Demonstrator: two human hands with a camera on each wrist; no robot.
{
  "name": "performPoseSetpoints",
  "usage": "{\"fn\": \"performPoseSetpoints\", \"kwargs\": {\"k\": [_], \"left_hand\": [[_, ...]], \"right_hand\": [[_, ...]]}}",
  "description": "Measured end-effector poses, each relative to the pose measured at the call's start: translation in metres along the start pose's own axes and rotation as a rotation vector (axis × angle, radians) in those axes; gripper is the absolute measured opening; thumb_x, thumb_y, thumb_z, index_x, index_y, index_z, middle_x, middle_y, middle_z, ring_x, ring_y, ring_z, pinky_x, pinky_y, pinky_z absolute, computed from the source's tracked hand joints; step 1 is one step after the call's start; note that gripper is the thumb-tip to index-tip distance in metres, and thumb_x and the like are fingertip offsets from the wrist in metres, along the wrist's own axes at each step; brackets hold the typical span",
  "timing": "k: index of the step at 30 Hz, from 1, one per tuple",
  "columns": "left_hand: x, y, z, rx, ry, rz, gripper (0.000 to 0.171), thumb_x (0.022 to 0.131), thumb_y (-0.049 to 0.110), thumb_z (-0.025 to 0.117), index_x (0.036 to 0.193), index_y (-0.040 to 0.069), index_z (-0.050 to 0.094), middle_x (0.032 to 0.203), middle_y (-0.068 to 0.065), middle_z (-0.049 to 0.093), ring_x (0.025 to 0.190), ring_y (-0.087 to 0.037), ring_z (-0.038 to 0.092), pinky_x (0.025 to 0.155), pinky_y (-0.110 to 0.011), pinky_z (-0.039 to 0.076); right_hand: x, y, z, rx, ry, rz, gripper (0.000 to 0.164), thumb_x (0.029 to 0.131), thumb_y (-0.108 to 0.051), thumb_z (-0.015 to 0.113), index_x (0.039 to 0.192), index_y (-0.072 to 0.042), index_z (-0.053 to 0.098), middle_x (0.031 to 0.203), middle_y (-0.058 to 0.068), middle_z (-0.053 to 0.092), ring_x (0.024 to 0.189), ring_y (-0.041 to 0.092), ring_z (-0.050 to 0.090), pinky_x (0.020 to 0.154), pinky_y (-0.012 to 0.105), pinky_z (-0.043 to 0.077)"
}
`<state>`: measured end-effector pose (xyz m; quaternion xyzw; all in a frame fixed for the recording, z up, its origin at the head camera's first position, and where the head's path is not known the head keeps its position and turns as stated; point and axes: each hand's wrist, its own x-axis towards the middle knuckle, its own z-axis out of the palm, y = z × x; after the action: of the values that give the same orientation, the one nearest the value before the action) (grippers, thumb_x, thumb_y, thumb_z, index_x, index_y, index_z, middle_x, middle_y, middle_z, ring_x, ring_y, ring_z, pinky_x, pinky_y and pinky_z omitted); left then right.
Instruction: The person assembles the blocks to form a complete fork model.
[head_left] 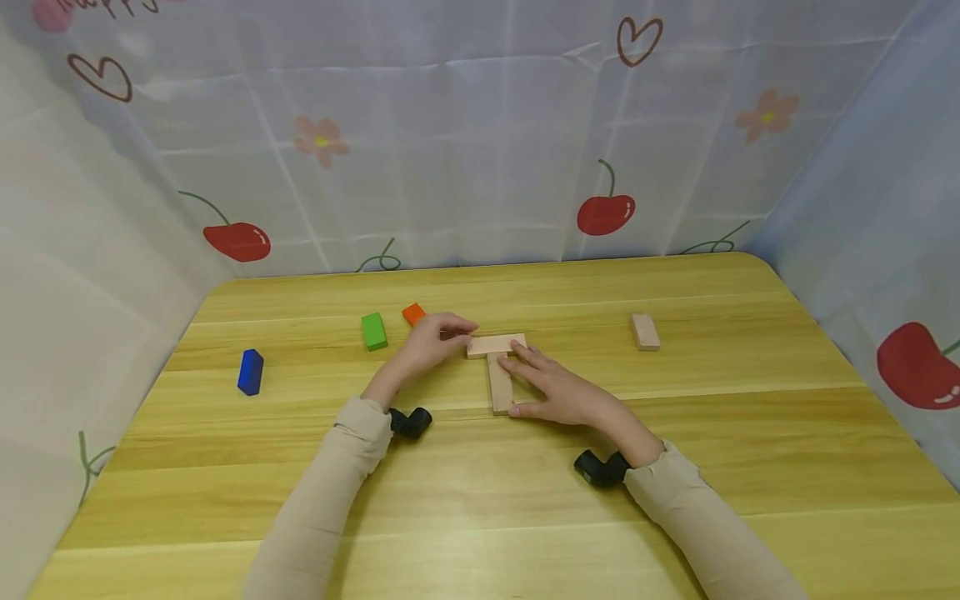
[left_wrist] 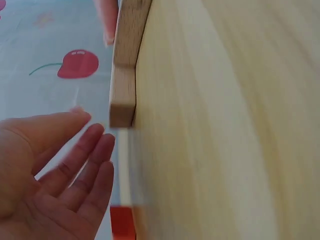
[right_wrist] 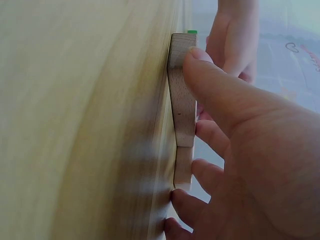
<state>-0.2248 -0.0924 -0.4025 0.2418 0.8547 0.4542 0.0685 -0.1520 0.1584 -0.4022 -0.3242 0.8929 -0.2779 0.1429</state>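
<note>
Two plain wooden blocks lie on the table as a T: a crosswise block (head_left: 491, 345) and a lengthwise block (head_left: 499, 385) whose far end meets its near side. My right hand (head_left: 566, 393) rests along their right side, fingers spread. Its thumb (right_wrist: 210, 67) touches the near end of the lengthwise block, while its fingertips lie at that block's far part and the crosswise block's right end. Beside the crosswise block's left end is my left hand (head_left: 429, 343), fingers loosely bent. In the left wrist view, a gap shows between those fingertips and the block, and nothing is held.
Left of the T, a green block (head_left: 374, 332) and a blue block (head_left: 251, 372) lie on the wooden table (head_left: 465, 517). An orange-red block (head_left: 413, 313) is partly hidden behind my left hand. Another plain wooden block (head_left: 645, 332) lies to the right. A printed curtain (head_left: 465, 167) hangs behind.
</note>
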Motion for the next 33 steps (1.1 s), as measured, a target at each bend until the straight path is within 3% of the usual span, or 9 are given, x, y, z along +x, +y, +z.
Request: {"fn": "performPoseSetpoints", "kwargs": {"k": [3,5,10,12,17,22,28,33], "left_hand": [[-0.011,-0.001,-0.014,-0.014,0.041,-0.003,0.026,0.092,0.005,0.061,0.116,-0.003,0.065,0.113,-0.014,0.063,0.102,-0.023,0.058,0.088,-0.035,0.046],[-0.023,0.008,-0.027,-0.045,0.059,-0.028,0.027,0.092,0.004,0.060,0.118,-0.005,0.063,0.115,-0.018,0.061,0.105,-0.027,0.057,0.089,-0.038,0.045],[-0.051,0.003,-0.061,-0.046,0.158,-0.039,0.028,0.092,0.005,0.060,0.118,-0.005,0.062,0.119,-0.021,0.058,0.109,-0.033,0.054,0.092,-0.042,0.043],[-0.061,-0.011,-0.075,-0.009,0.223,-0.029,0.028,0.092,0.008,0.060,0.118,-0.004,0.063,0.118,-0.020,0.059,0.109,-0.032,0.054,0.093,-0.042,0.042],[-0.099,-0.019,-0.115,0.087,0.371,-0.033,0.030,0.093,0.011,0.059,0.119,-0.005,0.062,0.119,-0.021,0.058,0.112,-0.035,0.051,0.095,-0.047,0.039],[-0.133,-0.030,-0.145,0.146,0.486,-0.104,0.036,0.095,0.015,0.057,0.126,-0.004,0.057,0.126,-0.021,0.053,0.118,-0.035,0.045,0.097,-0.045,0.037],[-0.161,-0.048,-0.165,0.108,0.517,-0.249,0.051,0.096,0.021,0.056,0.139,-0.002,0.042,0.140,-0.024,0.038,0.127,-0.038,0.036,0.102,-0.044,0.032],[-0.177,-0.059,-0.167,0.121,0.469,-0.329,0.062,0.095,0.025,0.056,0.144,-0.003,0.030,0.145,-0.025,0.028,0.130,-0.041,0.028,0.101,-0.050,0.029]], "right_hand": [[0.000,0.000,0.000,0.000,-0.002,0.006,0.074,0.090,-0.042,0.060,0.150,-0.018,0.024,0.155,0.008,0.004,0.139,0.033,0.001,0.105,0.054,0.018],[0.000,0.000,0.000,-0.003,-0.001,0.006,0.074,0.090,-0.041,0.060,0.150,-0.018,0.024,0.155,0.008,0.004,0.139,0.033,0.001,0.105,0.054,0.018],[0.001,0.000,0.001,-0.006,0.000,0.002,0.074,0.091,-0.040,0.061,0.150,-0.018,0.023,0.155,0.008,0.005,0.139,0.032,0.001,0.106,0.053,0.017],[0.001,0.000,0.001,-0.007,-0.001,0.003,0.074,0.091,-0.041,0.061,0.150,-0.018,0.023,0.155,0.008,0.005,0.139,0.032,0.001,0.106,0.053,0.017],[0.000,-0.001,0.000,-0.007,-0.003,0.002,0.075,0.090,-0.041,0.061,0.151,-0.018,0.022,0.155,0.009,0.005,0.139,0.033,0.001,0.106,0.054,0.017],[-0.001,-0.004,-0.001,0.002,-0.001,-0.003,0.074,0.091,-0.039,0.061,0.150,-0.017,0.023,0.155,0.010,0.004,0.138,0.034,0.001,0.105,0.055,0.018],[-0.002,-0.005,-0.002,0.004,0.003,-0.010,0.074,0.091,-0.037,0.061,0.150,-0.015,0.023,0.155,0.011,0.004,0.138,0.035,0.001,0.105,0.055,0.017],[-0.001,-0.006,-0.002,0.006,0.004,-0.023,0.074,0.091,-0.036,0.062,0.150,-0.014,0.024,0.154,0.013,0.005,0.138,0.037,0.002,0.105,0.055,0.018]]}}
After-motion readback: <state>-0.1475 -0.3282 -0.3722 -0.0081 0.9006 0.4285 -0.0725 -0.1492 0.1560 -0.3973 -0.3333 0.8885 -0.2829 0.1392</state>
